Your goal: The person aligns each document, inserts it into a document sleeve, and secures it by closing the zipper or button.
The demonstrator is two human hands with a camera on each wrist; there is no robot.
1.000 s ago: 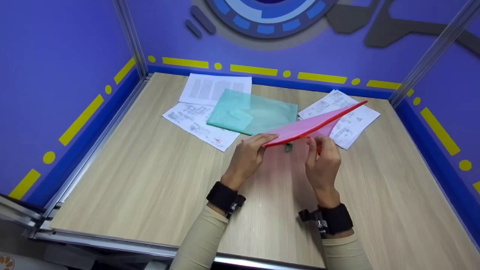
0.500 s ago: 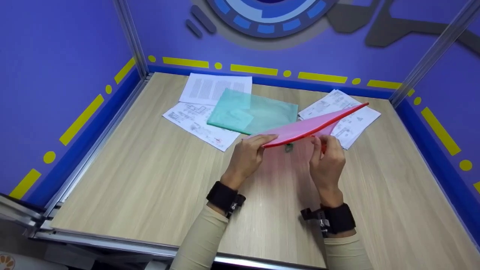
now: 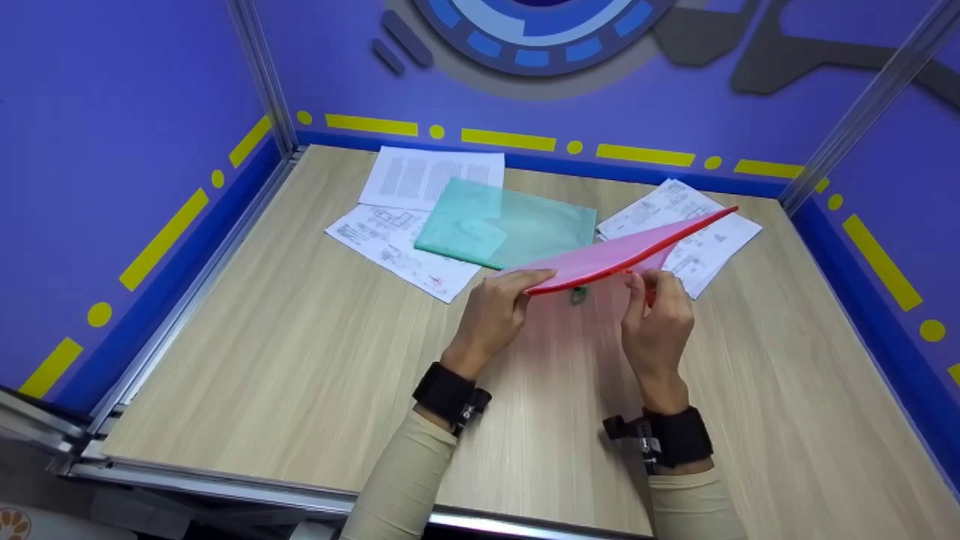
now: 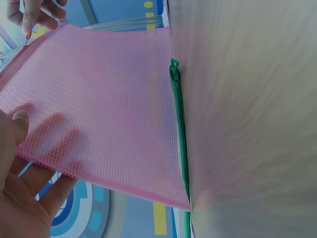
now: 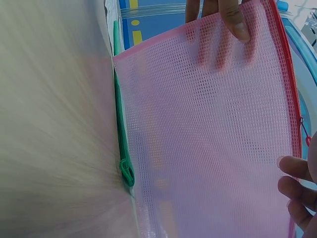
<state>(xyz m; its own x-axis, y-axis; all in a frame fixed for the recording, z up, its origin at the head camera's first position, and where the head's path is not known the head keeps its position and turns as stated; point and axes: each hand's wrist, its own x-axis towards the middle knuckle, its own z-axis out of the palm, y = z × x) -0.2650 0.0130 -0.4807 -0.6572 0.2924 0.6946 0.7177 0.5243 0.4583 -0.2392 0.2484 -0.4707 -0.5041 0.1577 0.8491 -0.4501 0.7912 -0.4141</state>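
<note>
A pink mesh zipper pouch [image 3: 592, 259] is held up at a tilt over the table, its red zipper [image 5: 290, 64] along the upper edge. My left hand [image 3: 489, 319] grips the pouch's left end, thumb on one face and fingers behind the mesh, as the left wrist view shows. With thumb and forefinger my right hand [image 3: 658, 326] pinches the small red zipper pull [image 4: 28, 35]; its other fingers are loosely bent beside the pouch. Behind the pink pouch lies a green mesh zipper pouch [image 3: 532, 214], whose green zipper [image 4: 180, 119] shows in both wrist views.
Under the green pouch, at the back left, are a text sheet [image 3: 397, 176] and a sheet of drawings [image 3: 397, 247]. More printed sheets [image 3: 675, 202] lie at the back right, partly covered by the pink pouch. Blue panels [image 3: 465, 105] wall the wooden table [image 3: 300, 337].
My right hand has shifted slightly to the right along the red zipper, pinching the pull. The left hand keeps its grip in the same place, and the pouch has barely moved.
</note>
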